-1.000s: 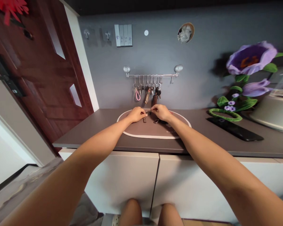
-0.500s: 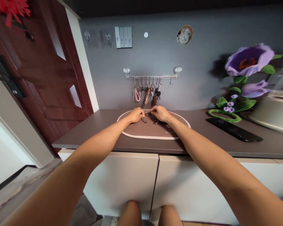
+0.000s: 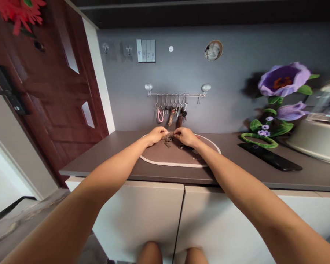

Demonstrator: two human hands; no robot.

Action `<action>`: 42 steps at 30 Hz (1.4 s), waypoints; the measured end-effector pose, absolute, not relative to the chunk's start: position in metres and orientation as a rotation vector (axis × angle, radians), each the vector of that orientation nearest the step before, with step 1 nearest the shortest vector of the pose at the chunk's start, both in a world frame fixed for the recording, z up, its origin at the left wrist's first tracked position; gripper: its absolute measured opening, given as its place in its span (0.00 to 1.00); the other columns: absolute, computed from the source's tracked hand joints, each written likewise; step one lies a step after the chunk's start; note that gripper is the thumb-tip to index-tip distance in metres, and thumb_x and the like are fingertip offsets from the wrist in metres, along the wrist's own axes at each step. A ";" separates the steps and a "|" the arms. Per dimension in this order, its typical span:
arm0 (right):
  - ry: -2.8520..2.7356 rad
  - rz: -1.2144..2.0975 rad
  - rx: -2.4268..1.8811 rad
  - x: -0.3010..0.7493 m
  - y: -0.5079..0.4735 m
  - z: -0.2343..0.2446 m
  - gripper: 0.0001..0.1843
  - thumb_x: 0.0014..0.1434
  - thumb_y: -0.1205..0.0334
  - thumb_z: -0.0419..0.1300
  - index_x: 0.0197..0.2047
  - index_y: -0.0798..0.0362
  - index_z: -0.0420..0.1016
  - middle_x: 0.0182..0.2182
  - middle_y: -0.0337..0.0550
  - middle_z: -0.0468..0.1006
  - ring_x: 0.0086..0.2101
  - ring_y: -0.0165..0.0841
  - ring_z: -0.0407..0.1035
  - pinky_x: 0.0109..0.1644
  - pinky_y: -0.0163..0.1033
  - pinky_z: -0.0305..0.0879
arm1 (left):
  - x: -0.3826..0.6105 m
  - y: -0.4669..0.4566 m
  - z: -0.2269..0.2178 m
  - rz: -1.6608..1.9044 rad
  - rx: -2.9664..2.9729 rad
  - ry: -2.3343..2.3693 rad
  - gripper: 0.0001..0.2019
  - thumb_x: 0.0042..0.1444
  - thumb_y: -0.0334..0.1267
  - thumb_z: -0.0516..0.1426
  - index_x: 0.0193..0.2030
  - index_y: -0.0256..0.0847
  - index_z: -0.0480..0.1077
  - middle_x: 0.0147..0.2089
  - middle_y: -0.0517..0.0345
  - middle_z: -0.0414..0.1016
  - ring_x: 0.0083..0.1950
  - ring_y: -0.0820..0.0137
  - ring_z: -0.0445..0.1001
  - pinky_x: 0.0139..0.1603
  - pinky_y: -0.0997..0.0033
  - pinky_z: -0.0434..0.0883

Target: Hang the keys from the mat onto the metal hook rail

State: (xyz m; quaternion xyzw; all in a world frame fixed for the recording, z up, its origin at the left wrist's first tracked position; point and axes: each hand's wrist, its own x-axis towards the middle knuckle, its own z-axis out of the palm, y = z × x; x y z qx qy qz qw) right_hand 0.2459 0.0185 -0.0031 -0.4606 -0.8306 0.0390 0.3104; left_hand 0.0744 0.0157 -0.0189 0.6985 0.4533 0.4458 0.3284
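Key ring work this small is fiddly, and from our head-cam view we can see a few ways it could go wrong. Our left hand and right hand are close together above a brown oval placemat, with the fingertips of each hand pinched on a small metal key ring. It's too tiny to tell exactly how each side grips it. That ring sits between our hands, just above the mat, with a small brown tag just below it. We reckon the biggest risk is a slip: the ring is small and the pinch is tight, so if a fingertip loses its hold, the ring could spring away and bounce across the mat. A dark key fob lies just beside our right hand, so a careless wrist or knuckle could nudge it too. The dark countertop is not very deep, and anything that skids past the mat's pale rim could reach the edge above the white cabinet doors. A black smartphone lies well off to the right, so it seems safe from all this. Right above us, bunches of keys hang from a chrome rail, and a sudden lift of our hands could knock them.
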 end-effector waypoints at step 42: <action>-1.728 0.775 -0.664 0.243 0.010 0.007 0.14 0.46 0.52 0.60 0.29 0.54 0.69 0.26 0.37 0.70 0.30 0.27 0.62 0.40 0.36 0.59 | 0.084 0.002 -0.007 1.208 1.309 0.582 0.10 0.52 0.41 0.56 0.37 0.37 0.64 0.41 0.53 0.70 0.39 0.72 0.72 0.43 0.65 0.67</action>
